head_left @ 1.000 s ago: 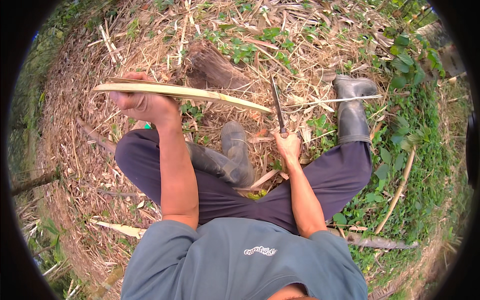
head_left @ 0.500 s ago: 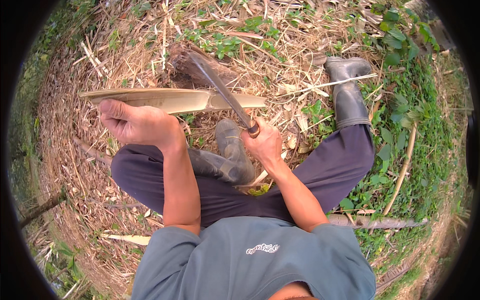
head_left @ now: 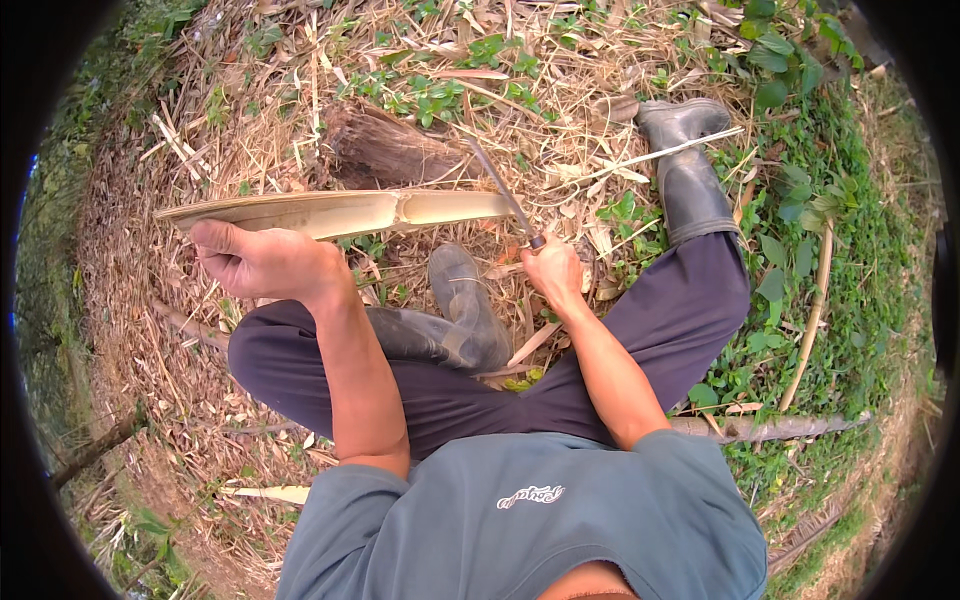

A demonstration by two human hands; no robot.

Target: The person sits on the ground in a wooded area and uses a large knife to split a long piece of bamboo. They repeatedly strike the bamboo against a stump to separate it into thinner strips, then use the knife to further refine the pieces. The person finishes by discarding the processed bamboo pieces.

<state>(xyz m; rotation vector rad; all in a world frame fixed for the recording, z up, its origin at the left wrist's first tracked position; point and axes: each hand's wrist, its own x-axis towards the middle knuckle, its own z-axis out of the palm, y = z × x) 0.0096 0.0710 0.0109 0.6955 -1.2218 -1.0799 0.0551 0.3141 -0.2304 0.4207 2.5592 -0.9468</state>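
My left hand (head_left: 262, 262) is closed on the left end of a split bamboo piece (head_left: 330, 212), thumb on top. The piece lies crosswise in front of me, its pale inner face showing, with a node line right of its middle. My right hand (head_left: 556, 270) is wrapped round the dark handle of a machete (head_left: 502, 186). Its narrow blade points up and to the left, passing close to the bamboo's right end; whether the two touch I cannot tell.
A rough brown log (head_left: 385, 148) lies just beyond the bamboo. My boots (head_left: 690, 180) rest on ground strewn with dry straw and leaves. A thin pale stick (head_left: 655, 155) crosses the right boot. Green plants (head_left: 775, 270) and a branch (head_left: 775, 428) are at the right.
My right hand has moved to the right with the machete, taking the blade from over the bamboo's node to near its right end. My left hand still holds the bamboo, slightly lower.
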